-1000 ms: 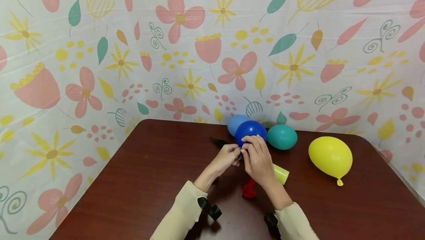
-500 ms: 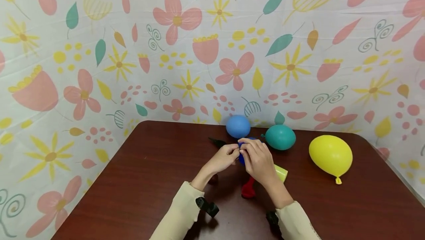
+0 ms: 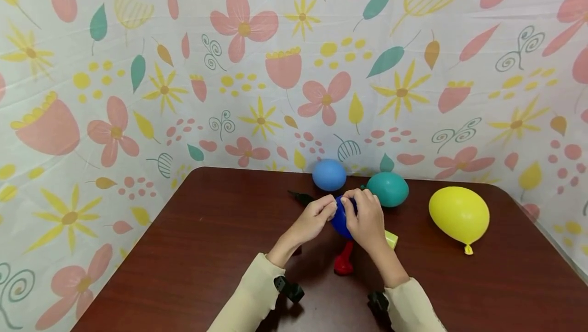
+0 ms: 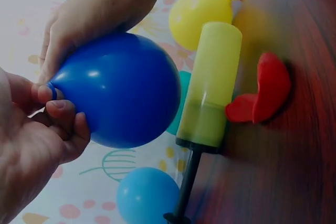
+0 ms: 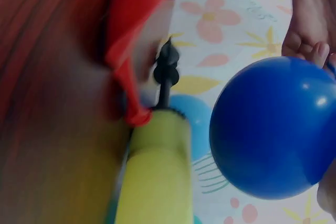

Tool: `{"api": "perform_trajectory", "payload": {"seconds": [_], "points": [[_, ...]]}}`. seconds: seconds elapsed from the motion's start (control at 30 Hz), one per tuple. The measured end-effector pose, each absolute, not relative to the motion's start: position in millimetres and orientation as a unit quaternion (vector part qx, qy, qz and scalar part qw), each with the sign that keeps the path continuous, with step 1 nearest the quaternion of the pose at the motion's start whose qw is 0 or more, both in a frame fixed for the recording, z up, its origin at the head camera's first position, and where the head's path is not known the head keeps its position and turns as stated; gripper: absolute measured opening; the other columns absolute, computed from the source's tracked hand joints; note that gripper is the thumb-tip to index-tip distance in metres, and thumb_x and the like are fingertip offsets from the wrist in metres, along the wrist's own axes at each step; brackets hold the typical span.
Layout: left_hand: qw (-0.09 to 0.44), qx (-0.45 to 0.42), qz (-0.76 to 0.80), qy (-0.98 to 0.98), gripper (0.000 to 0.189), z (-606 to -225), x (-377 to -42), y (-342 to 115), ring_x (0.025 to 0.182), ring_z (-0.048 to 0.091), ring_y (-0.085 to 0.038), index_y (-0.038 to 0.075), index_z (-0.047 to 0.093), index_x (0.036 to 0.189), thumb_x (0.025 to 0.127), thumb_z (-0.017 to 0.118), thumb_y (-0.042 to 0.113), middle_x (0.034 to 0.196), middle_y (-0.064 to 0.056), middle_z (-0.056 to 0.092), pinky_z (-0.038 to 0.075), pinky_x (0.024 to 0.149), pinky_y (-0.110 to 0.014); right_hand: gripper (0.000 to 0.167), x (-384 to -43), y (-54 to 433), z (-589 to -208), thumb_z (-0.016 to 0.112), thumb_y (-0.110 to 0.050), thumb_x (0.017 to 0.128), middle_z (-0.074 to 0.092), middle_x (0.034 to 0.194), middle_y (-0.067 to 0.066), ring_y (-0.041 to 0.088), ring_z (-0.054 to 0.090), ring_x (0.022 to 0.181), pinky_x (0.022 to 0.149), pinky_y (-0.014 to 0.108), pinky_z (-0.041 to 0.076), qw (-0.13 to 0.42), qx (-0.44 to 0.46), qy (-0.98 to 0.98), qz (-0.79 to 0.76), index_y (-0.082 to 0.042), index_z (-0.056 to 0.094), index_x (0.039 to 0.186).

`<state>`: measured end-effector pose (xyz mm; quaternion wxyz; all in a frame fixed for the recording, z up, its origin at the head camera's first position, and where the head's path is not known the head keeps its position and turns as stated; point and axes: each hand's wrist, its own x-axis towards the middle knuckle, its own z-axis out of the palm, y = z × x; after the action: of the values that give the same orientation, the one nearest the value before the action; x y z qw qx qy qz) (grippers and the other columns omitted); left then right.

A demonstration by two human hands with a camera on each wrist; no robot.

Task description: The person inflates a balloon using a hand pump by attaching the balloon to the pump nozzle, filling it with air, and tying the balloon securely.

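A round, inflated dark blue balloon (image 4: 126, 90) hangs between both hands; in the head view (image 3: 340, 223) it lies partly behind the right hand. My left hand (image 4: 39, 148) pinches the balloon's neck between thumb and fingers. From the other side my right hand (image 3: 367, 218) reaches to the same neck, its thumb and fingers bent around it. In the left wrist view the rolled rim shows as a small blue loop among the fingertips. Whether it is knotted cannot be made out.
Below the hands lie a limp red balloon (image 3: 343, 260) and a hand pump with yellow barrel (image 4: 210, 85) and black rod (image 4: 189, 184). Inflated balloons, light blue (image 3: 329, 175), teal (image 3: 388, 189) and yellow (image 3: 459, 214), rest towards the table's back and right. A patterned cloth (image 3: 248, 92) hangs behind.
The dark blue balloon has swung from beyond the hands down to below and between them, uncovering the light blue one. The right hand's fingers have shifted slightly right, apart from the left hand.
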<state>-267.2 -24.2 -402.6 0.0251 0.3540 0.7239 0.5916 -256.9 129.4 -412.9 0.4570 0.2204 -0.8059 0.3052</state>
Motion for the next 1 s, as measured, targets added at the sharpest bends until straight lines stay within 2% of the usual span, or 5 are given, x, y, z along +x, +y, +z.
{"api": "perform_trajectory", "payload": {"seconds": [0.17, 0.4, 0.6, 0.77, 1.0], "points": [[0.027, 0.358, 0.619, 0.699, 0.028, -402, -265, -23, 0.071, 0.039, -0.009, -0.004, 0.043, 0.081, 0.105, 0.036, 0.008, 0.076, -0.012, 0.040, 0.034, 0.070, -0.022, 0.009, -253, 125, -410, 0.073, -0.003, 0.082, 0.062, 0.075, 0.014, 0.021, 0.046, 0.066, 0.066, 0.032, 0.032, 0.424, 0.183, -0.807, 0.369, -0.001, 0.064, 0.083], [0.030, 0.316, 0.634, 0.705, 0.028, -406, -264, -25, 0.076, 0.044, -0.014, -0.008, 0.044, 0.083, 0.105, 0.036, 0.008, 0.080, -0.009, 0.043, 0.039, 0.073, -0.023, 0.008, -251, 117, -416, 0.076, -0.004, 0.080, 0.070, 0.078, 0.013, 0.022, 0.048, 0.073, 0.070, 0.027, 0.030, 0.405, 0.147, -0.799, 0.420, -0.002, 0.068, 0.084], [0.025, 0.306, 0.637, 0.707, 0.027, -399, -269, -33, 0.077, 0.045, -0.012, -0.007, 0.045, 0.085, 0.104, 0.035, 0.007, 0.082, -0.006, 0.045, 0.041, 0.074, -0.020, 0.014, -256, 111, -418, 0.076, 0.004, 0.075, 0.074, 0.086, 0.015, 0.021, 0.048, 0.074, 0.075, 0.026, 0.030, 0.449, 0.226, -0.752, 0.425, -0.001, 0.074, 0.088], [0.045, 0.336, 0.620, 0.707, 0.022, -390, -272, -41, 0.073, 0.039, -0.012, -0.005, 0.041, 0.085, 0.103, 0.039, 0.007, 0.081, -0.003, 0.040, 0.035, 0.071, -0.021, 0.025, -259, 115, -417, 0.077, 0.009, 0.071, 0.074, 0.094, 0.017, 0.017, 0.045, 0.077, 0.078, 0.024, 0.029, 0.422, 0.262, -0.742, 0.449, 0.001, 0.076, 0.095], [0.056, 0.350, 0.558, 0.751, 0.019, -393, -270, -42, 0.062, 0.034, -0.005, 0.000, 0.039, 0.089, 0.097, 0.055, 0.006, 0.080, -0.003, 0.037, 0.031, 0.061, -0.019, 0.019, -263, 125, -418, 0.078, 0.009, 0.070, 0.074, 0.089, 0.018, 0.016, 0.043, 0.076, 0.090, 0.040, 0.029, 0.411, 0.269, -0.766, 0.414, 0.003, 0.076, 0.088]]}}
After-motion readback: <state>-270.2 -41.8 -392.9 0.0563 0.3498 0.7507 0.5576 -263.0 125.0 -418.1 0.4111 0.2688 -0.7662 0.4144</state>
